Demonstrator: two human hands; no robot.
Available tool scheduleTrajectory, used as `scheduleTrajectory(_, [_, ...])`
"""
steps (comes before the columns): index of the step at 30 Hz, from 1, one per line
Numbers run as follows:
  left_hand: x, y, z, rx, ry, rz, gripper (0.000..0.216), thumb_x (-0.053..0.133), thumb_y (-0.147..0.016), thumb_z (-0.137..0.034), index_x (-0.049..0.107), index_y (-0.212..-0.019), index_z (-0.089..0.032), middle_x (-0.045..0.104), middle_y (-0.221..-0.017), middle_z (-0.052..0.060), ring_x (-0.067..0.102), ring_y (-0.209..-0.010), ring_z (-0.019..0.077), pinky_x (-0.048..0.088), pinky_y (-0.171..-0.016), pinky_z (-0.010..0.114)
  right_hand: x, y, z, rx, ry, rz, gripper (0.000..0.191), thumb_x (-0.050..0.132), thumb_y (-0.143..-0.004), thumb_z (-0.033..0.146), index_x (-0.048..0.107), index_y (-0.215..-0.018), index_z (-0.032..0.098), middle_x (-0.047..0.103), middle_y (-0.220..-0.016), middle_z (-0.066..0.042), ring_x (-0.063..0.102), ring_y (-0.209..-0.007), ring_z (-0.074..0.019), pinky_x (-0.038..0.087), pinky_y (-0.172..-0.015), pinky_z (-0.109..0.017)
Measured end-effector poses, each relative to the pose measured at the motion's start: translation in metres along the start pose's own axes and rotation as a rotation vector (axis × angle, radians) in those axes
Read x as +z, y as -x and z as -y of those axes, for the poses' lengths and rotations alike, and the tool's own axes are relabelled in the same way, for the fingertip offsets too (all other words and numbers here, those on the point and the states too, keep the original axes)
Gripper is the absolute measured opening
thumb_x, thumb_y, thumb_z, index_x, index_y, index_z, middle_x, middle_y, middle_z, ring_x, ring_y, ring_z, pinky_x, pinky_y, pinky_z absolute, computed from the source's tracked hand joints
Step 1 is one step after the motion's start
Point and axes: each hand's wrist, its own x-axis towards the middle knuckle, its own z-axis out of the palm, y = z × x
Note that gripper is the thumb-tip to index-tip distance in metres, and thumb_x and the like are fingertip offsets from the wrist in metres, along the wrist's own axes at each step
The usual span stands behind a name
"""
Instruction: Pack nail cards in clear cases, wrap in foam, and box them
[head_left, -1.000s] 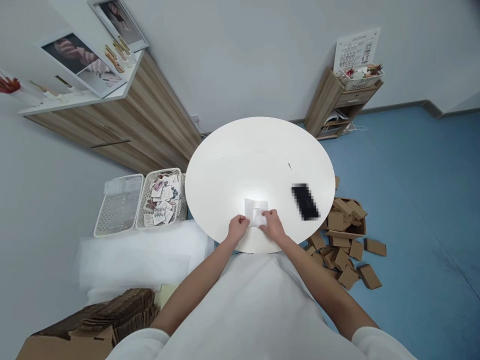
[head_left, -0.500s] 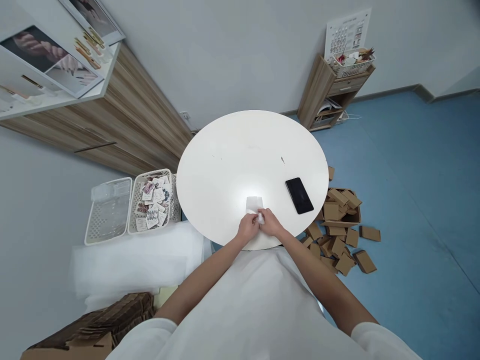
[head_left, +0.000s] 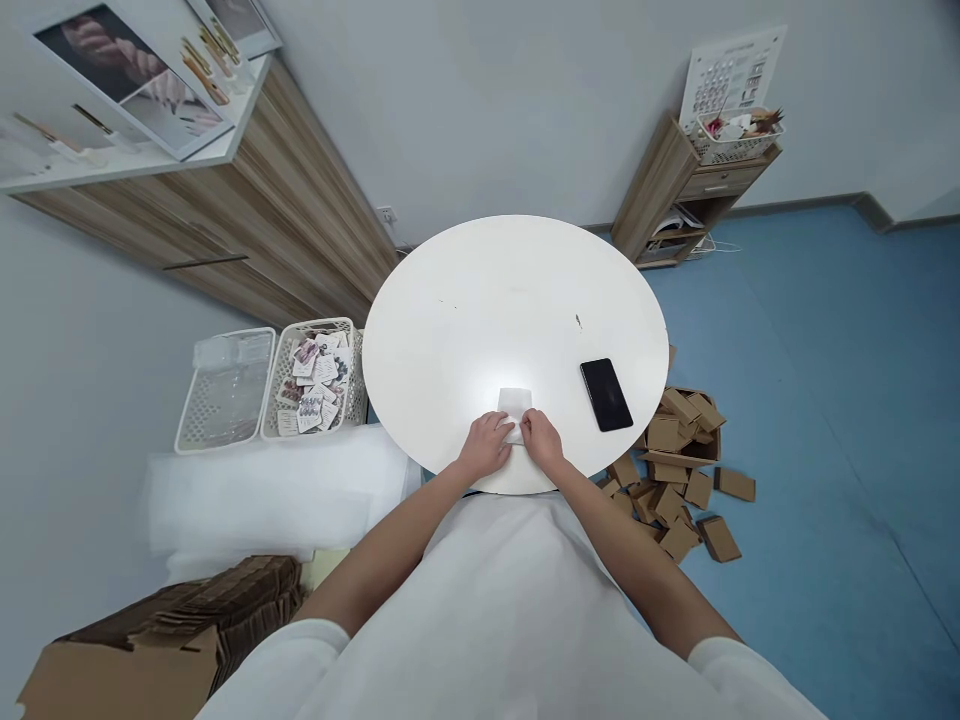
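A small white wrapping sheet (head_left: 515, 400), thin and slightly see-through, lies near the front edge of the round white table (head_left: 510, 290). My left hand (head_left: 486, 444) rests at its left side, fingers stretched out and tips on the sheet. On the other side, my right hand (head_left: 541, 440) has its fingers pressed together at the sheet's right edge. Whether anything lies inside the sheet is hidden. To the right of my hands is a black phone (head_left: 607, 395), screen up.
Left of the table stand a basket of printed cards (head_left: 315, 380) and a basket of clear plastic packs (head_left: 225, 390), with white sheets (head_left: 262, 490) and flattened cardboard (head_left: 150, 640) nearer me. Small brown boxes (head_left: 679, 500) lie scattered on the floor at right.
My hands have moved slightly apart. The left hand's fingers have gone from a pinch to lying flatter on the sheet. The whole view has shifted a little.
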Motion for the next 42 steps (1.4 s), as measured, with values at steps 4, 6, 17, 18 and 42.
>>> scheduleTrajectory(4, [-0.001, -0.003, 0.008, 0.073, -0.075, 0.048, 0.039, 0.051, -0.073, -0.025, 0.049, -0.111, -0.021, 0.044, -0.123, 0.010, 0.036, -0.116, 0.0254, 0.031, -0.094, 0.042, -0.009, 0.009, -0.007, -0.268, 0.144, -0.036, 0.020, 0.040, -0.083, 0.027, 0.053, -0.096, 0.020, 0.054, -0.104, -0.010, 0.050, -0.096, -0.0216, 0.042, -0.076, -0.034])
scheduleTrajectory(6, [0.001, -0.004, 0.009, 0.071, -0.092, 0.039, 0.040, 0.053, -0.071, -0.026, 0.048, -0.111, -0.021, 0.041, -0.126, 0.010, 0.032, -0.120, 0.0270, 0.029, -0.096, 0.043, -0.016, 0.012, -0.011, -0.443, 0.211, -0.001, 0.029, 0.048, -0.080, 0.032, 0.052, -0.105, 0.020, 0.046, -0.121, -0.012, 0.040, -0.114, -0.0263, 0.037, -0.088, -0.040])
scheduleTrajectory(17, [-0.007, -0.009, 0.010, 0.025, 0.057, 0.122, 0.048, 0.061, -0.062, -0.020, 0.047, -0.109, -0.023, 0.036, -0.129, 0.011, 0.032, -0.119, 0.0288, 0.031, -0.095, 0.042, -0.019, 0.000, -0.009, -0.446, 0.160, 0.221, 0.043, 0.049, -0.072, 0.012, 0.048, -0.114, 0.018, 0.040, -0.130, -0.011, 0.026, -0.126, -0.0271, 0.030, -0.098, -0.047])
scheduleTrajectory(18, [-0.008, -0.008, 0.009, 0.011, 0.076, 0.130, 0.049, 0.061, -0.062, -0.018, 0.047, -0.109, -0.024, 0.036, -0.129, 0.010, 0.033, -0.118, 0.0284, 0.030, -0.095, 0.042, -0.020, 0.001, -0.007, -0.457, 0.147, 0.235, 0.043, 0.050, -0.070, 0.012, 0.048, -0.113, 0.017, 0.041, -0.128, -0.012, 0.028, -0.124, -0.0275, 0.029, -0.098, -0.048])
scheduleTrajectory(42, [0.001, -0.025, 0.005, -0.620, 0.192, 0.041, 0.045, 0.049, -0.076, -0.042, 0.040, -0.115, -0.022, 0.046, -0.115, 0.013, 0.041, -0.110, 0.0293, 0.034, -0.084, 0.041, -0.011, -0.015, 0.008, 0.123, 0.008, 0.027, 0.031, 0.038, -0.083, 0.034, 0.048, -0.109, 0.021, 0.047, -0.101, -0.010, 0.048, -0.092, -0.0213, 0.041, -0.073, -0.032])
